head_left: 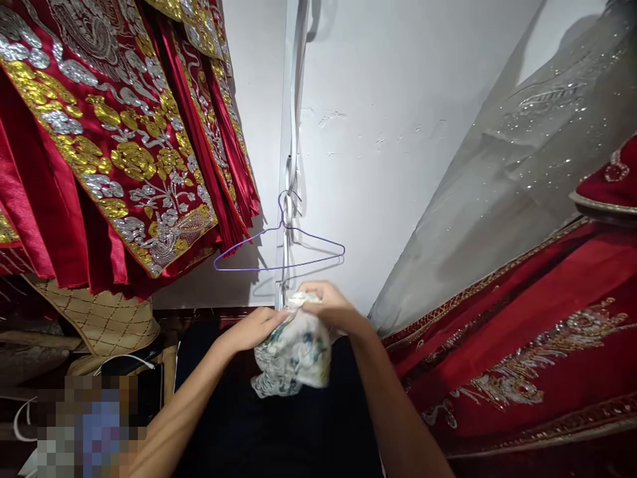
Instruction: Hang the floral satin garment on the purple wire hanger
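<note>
White wall (388, 133) behind, red embroidered garments (99, 133) hung at left | purple wire hanger (279, 249) on wall strip | head view: left hand (256, 328) & right hand (331, 309), fingers clamped on bunched floral cloth (293, 355), held just below hanger.

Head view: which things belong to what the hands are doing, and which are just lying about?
In hand: floral cloth, bunched and gripped by left hand and right hand; purple hanger hanging just above, untouched, perhaps part of it.
Lying about: red embroidered robes at left; grey sequinned fabric and red gown at right; quilted cushion.
</note>
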Motion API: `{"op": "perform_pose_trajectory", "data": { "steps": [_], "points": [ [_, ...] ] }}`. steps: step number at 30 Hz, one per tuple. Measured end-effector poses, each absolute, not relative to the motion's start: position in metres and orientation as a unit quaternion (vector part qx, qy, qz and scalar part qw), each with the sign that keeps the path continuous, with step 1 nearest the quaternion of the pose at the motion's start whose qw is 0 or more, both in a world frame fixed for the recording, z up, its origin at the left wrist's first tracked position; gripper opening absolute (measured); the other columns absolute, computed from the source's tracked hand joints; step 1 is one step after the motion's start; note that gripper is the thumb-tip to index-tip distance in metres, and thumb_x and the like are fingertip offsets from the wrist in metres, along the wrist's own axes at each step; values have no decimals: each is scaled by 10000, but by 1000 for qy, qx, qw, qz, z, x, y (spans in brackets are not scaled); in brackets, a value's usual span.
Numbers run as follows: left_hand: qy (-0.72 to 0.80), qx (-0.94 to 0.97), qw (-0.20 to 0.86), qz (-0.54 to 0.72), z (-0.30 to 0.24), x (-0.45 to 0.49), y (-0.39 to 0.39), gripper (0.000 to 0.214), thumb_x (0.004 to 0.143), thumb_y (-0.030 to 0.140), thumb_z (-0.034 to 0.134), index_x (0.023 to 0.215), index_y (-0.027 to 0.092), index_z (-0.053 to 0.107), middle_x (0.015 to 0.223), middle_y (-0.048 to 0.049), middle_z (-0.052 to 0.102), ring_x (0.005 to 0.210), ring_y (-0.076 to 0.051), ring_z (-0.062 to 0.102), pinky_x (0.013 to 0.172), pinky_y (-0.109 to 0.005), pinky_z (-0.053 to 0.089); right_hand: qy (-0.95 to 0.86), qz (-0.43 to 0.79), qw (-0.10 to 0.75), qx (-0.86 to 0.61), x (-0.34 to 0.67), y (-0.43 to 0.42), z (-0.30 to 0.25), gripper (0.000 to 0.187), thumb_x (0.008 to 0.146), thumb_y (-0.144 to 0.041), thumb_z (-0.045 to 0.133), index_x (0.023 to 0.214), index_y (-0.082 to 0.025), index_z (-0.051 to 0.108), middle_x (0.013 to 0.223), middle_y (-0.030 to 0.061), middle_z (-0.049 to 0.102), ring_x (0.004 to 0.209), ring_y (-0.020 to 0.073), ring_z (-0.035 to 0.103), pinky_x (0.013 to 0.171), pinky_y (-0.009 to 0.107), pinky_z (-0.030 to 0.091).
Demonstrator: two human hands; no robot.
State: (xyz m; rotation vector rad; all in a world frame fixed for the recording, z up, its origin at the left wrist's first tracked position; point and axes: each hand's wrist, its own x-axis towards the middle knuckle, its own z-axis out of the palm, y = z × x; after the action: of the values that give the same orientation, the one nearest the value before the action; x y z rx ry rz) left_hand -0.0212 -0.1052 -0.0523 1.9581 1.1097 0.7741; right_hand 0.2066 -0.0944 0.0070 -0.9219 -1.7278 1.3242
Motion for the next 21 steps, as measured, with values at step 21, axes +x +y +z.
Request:
{"op": "perform_pose_trajectory", "data": {
  "steps": [21],
  "points": [
    [486, 807, 109, 318, 12, -122, -50, 198, 834, 303, 477, 869, 187, 633, 1278, -116, 630, 1128, -270, 601, 986, -377, 447, -700, 359, 424, -448, 224, -37, -29, 156, 721, -230, 492, 596, -181, 571, 593, -26, 525, 582, 139, 453, 553, 237, 303]
  ]
}}
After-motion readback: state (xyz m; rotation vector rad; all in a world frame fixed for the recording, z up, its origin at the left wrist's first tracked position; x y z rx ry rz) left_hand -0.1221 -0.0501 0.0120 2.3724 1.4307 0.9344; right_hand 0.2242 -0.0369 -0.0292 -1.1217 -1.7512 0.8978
